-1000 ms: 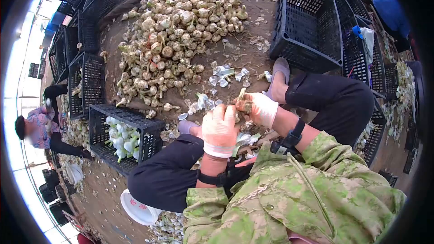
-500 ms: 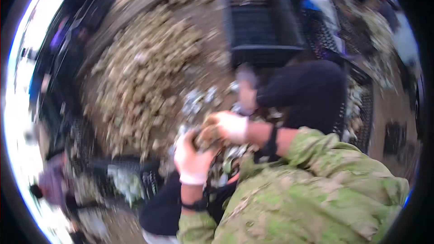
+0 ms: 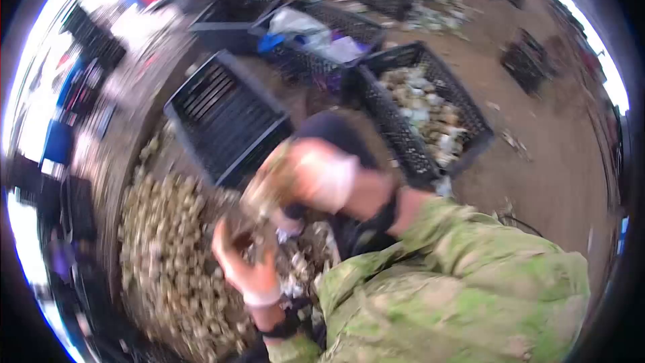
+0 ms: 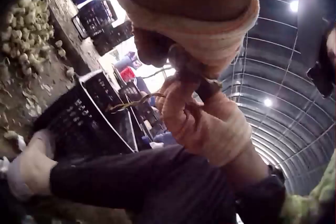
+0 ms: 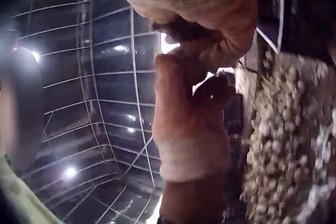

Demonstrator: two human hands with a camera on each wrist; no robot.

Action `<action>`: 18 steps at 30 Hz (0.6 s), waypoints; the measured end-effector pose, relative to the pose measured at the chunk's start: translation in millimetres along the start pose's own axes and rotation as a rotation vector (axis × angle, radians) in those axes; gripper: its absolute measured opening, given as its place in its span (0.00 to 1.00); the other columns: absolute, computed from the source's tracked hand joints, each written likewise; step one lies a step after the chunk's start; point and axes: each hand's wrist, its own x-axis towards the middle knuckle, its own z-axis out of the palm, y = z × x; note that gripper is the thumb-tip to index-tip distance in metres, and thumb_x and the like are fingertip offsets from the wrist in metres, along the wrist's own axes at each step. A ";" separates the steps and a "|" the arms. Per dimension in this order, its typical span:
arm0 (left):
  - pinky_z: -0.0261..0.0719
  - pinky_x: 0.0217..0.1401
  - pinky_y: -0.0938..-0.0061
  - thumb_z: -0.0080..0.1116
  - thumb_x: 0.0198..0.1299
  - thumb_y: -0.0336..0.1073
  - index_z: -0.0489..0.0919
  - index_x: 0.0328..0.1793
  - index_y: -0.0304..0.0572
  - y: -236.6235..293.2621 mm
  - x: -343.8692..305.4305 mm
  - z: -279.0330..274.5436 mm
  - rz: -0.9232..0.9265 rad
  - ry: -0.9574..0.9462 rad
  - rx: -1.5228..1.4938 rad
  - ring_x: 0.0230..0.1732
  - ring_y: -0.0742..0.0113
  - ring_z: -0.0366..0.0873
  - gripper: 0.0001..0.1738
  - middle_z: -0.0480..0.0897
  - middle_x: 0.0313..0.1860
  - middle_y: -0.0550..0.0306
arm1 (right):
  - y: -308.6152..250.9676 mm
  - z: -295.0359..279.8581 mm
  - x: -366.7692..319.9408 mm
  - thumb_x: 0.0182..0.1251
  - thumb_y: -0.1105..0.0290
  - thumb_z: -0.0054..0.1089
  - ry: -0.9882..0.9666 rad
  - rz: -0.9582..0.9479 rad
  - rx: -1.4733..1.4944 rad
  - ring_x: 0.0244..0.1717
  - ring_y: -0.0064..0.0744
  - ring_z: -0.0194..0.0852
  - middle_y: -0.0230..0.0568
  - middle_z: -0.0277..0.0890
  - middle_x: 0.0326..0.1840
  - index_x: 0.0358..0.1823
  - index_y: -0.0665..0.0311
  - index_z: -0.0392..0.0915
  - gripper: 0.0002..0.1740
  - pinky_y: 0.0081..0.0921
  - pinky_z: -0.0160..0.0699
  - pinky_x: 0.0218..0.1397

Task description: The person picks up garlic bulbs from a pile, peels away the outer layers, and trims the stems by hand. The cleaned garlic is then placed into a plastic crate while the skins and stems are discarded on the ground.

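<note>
Both hands wear pale orange gloves. In the head view my right hand (image 3: 312,175) is blurred, its fingers curled round a brownish garlic bulb (image 3: 269,191). Just below it is my left hand (image 3: 248,265), its thumb and fingers curved apart; whether it grips anything is unclear. The left wrist view has my right hand (image 4: 205,124) close against my left hand (image 4: 194,35), with a thin dry stem (image 4: 134,103) hanging beside the fingers. From the right wrist, my left hand (image 5: 191,119) meets the right hand (image 5: 210,8); their fingers hide most of what lies between.
A heap of garlic (image 3: 175,262) covers the ground at left. Beyond the hands stands a black crate (image 3: 228,114). Another crate (image 3: 480,128) holds garlic and scraps, and one behind holds a white bag (image 3: 299,27). A dark-trousered leg is close to the hands.
The head view has swung right, bringing the crate of scraps fully in. In it, the hands appear farther left, with the right hand above the left and their fingers farther apart.
</note>
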 end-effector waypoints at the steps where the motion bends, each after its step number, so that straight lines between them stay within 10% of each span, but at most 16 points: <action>1: 0.76 0.43 0.73 0.53 0.43 0.24 0.66 0.62 0.38 -5.0 2.3 3.8 0.063 0.025 -0.021 0.40 0.64 0.76 0.33 0.72 0.51 0.51 | -54.4 -21.4 -5.8 0.62 0.66 0.49 0.131 -0.275 0.239 0.39 0.35 0.76 0.44 0.76 0.37 0.40 0.69 0.73 0.13 0.29 0.78 0.44; 2: 0.75 0.42 0.75 0.58 0.44 0.26 0.71 0.57 0.39 -12.1 4.0 -4.4 0.088 -0.017 0.162 0.38 0.66 0.76 0.29 0.74 0.49 0.53 | -60.1 -65.4 -7.2 0.61 0.67 0.51 0.210 -0.159 0.443 0.40 0.36 0.76 0.46 0.75 0.37 0.42 0.71 0.71 0.14 0.31 0.78 0.45; 4: 0.75 0.44 0.75 0.63 0.46 0.35 0.73 0.54 0.39 -52.4 -2.9 -15.1 -0.197 -0.179 0.200 0.40 0.64 0.77 0.26 0.77 0.43 0.51 | -96.4 -117.0 -22.7 0.56 0.65 0.60 0.376 -0.269 -0.391 0.45 0.34 0.74 0.43 0.74 0.39 0.43 0.70 0.71 0.18 0.29 0.74 0.51; 5: 0.74 0.45 0.75 0.64 0.46 0.38 0.73 0.54 0.38 -84.5 -12.6 -20.0 -0.315 -0.257 0.190 0.42 0.62 0.77 0.27 0.78 0.42 0.49 | -131.7 -109.3 -24.0 0.55 0.64 0.61 0.568 0.245 -0.917 0.47 0.32 0.73 0.44 0.73 0.44 0.48 0.68 0.70 0.21 0.26 0.70 0.54; 7: 0.73 0.49 0.73 0.64 0.46 0.44 0.73 0.54 0.37 -158.2 -34.1 -23.2 -0.485 -0.279 0.317 0.45 0.58 0.77 0.29 0.79 0.45 0.47 | -91.6 -203.1 -40.9 0.57 0.66 0.58 0.416 0.410 -1.506 0.51 0.30 0.71 0.45 0.71 0.53 0.52 0.66 0.70 0.21 0.24 0.67 0.56; 9: 0.72 0.51 0.72 0.64 0.46 0.45 0.73 0.54 0.36 -231.6 -60.6 -31.9 -0.660 -0.119 0.210 0.46 0.57 0.77 0.30 0.78 0.47 0.45 | -69.3 -245.5 -35.6 0.61 0.68 0.55 0.474 0.111 -1.081 0.56 0.32 0.68 0.42 0.70 0.54 0.54 0.67 0.68 0.20 0.30 0.65 0.59; 13: 0.71 0.51 0.72 0.64 0.47 0.46 0.74 0.52 0.31 -266.6 -73.8 -70.6 -0.913 0.251 0.289 0.46 0.61 0.76 0.31 0.80 0.45 0.46 | -130.9 -6.2 34.3 0.65 0.56 0.46 0.049 -0.275 -0.637 0.46 0.33 0.70 0.46 0.70 0.49 0.47 0.73 0.69 0.24 0.26 0.67 0.51; 15: 0.73 0.50 0.71 0.64 0.46 0.48 0.75 0.51 0.33 -252.8 -58.9 -96.8 -1.103 0.468 -0.087 0.44 0.58 0.77 0.30 0.79 0.45 0.44 | -88.1 72.7 60.7 0.57 0.48 0.49 -0.395 -0.011 -0.116 0.43 0.32 0.70 0.46 0.70 0.42 0.41 0.75 0.69 0.30 0.26 0.68 0.47; 18: 0.72 0.50 0.71 0.65 0.45 0.45 0.75 0.51 0.33 -307.3 -75.3 -136.9 -1.020 0.525 0.288 0.45 0.58 0.77 0.30 0.79 0.45 0.45 | 52.7 162.5 71.6 0.60 0.50 0.52 -0.916 0.298 0.258 0.36 0.30 0.75 0.39 0.74 0.35 0.40 0.68 0.72 0.24 0.25 0.73 0.39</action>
